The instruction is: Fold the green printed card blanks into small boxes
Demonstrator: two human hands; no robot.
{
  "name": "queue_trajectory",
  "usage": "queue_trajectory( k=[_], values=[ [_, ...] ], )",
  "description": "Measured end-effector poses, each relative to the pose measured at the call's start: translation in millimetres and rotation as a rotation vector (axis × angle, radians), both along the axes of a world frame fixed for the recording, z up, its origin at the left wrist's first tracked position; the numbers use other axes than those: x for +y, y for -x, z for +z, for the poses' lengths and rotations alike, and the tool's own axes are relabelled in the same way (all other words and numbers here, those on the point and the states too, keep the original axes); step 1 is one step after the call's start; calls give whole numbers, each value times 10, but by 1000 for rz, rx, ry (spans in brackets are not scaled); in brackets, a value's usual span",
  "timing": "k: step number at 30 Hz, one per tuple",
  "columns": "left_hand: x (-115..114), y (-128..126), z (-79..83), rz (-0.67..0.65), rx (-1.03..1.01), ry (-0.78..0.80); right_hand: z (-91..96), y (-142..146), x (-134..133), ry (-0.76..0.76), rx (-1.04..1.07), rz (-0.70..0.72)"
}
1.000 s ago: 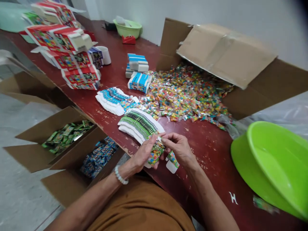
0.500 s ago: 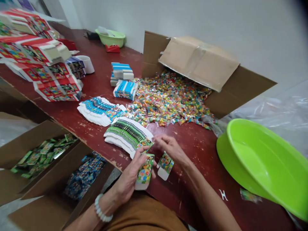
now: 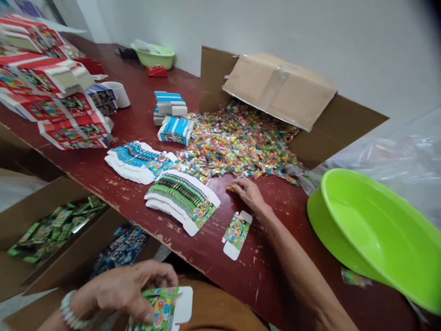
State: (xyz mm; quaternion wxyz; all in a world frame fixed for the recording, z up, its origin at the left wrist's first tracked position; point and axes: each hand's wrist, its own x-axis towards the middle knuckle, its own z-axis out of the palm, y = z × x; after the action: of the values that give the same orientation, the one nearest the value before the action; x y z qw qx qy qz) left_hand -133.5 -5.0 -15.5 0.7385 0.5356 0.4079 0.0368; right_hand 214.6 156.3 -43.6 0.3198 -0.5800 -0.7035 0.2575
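Observation:
My left hand (image 3: 129,287) is low over my lap, its fingers closed around a small green printed box (image 3: 161,305). A white end flap of that box sticks out to the right. At the front of the candy pile (image 3: 237,142), my right hand (image 3: 248,193) pinches a small orange wrapped candy (image 3: 229,187) just above the table. Below the right hand lies a single flat green carton (image 3: 237,234) with its white flaps spread. To its left is a fanned stack of green flat cartons (image 3: 181,197), and beyond that a fanned stack of blue flat cartons (image 3: 138,158).
A tipped cardboard box (image 3: 279,89) stands behind the candy. A bright green basin (image 3: 320,216) is at the right. Red carton bundles (image 3: 74,131) and blue bundles (image 3: 175,131) stand on the red table (image 3: 275,271). Open boxes (image 3: 20,211) of filled packs sit below its edge.
My left hand has moved down and left with the green box, away from the stack. My right hand has shifted slightly up towards the candy pile and now has a candy at its fingertips.

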Motion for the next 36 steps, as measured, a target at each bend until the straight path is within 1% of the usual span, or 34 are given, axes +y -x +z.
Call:
queue_trajectory(
  k=[1,2,3,5,6,8,9,11,12,13,15,18,20,22,23,24,27,29,30,31,32,33,34,35,36],
  values=[
    [16,14,-10,-44,16,-8,-2,-51,-5,-5,34,-37],
    [33,-2,-14,-40,2,14,10,-92,-13,-17,67,-86],
    [53,-46,-9,9,-37,58,39,-117,-27,-33,99,-139],
    [104,-200,33,189,-151,132,157,-100,-95,-67,154,-229],
    [135,-300,68,298,-196,133,242,-53,-154,-72,192,-252],
    [202,-508,149,482,-264,65,439,116,-324,-39,315,-236],
    [233,-605,185,536,-295,31,536,229,-426,27,446,-189],
    [276,-764,236,595,-339,-20,684,472,-634,163,676,-79],
    [286,-823,247,602,-353,-44,724,588,-726,202,759,-47],
    [288,-868,251,606,-363,-71,739,690,-805,206,811,-32],
    [278,-922,242,601,-375,-120,709,833,-916,161,816,-46],
    [258,-954,224,587,-396,-127,614,893,-995,53,689,-62],
    [260,-970,236,601,-417,-117,583,864,-1026,3,579,9],
    [277,-993,272,669,-455,-67,584,820,-1050,29,532,106],
    [290,-1006,296,714,-476,-21,589,798,-1059,76,560,130],
    [304,-1020,320,752,-491,33,593,780,-1063,143,631,126],
    [338,-1066,359,814,-482,152,581,751,-1057,399,908,87],
    [340,-1094,346,827,-465,152,556,759,-1044,578,988,146],
    [336,-1106,332,834,-465,133,541,771,-1038,643,1001,195],
    [329,-1115,317,835,-469,103,526,787,-1035,683,1005,243],
    [322,-1118,301,832,-476,68,510,805,-1035,691,1009,270],
    [317,-1116,289,828,-482,37,495,823,-1038,656,1009,273],
    [315,-1108,280,824,-488,25,482,838,-1045,574,995,255],
    [316,-1093,276,818,-495,42,473,849,-1057,453,955,225],
    [320,-1075,275,799,-504,95,468,855,-1071,308,886,202]
  ],
)
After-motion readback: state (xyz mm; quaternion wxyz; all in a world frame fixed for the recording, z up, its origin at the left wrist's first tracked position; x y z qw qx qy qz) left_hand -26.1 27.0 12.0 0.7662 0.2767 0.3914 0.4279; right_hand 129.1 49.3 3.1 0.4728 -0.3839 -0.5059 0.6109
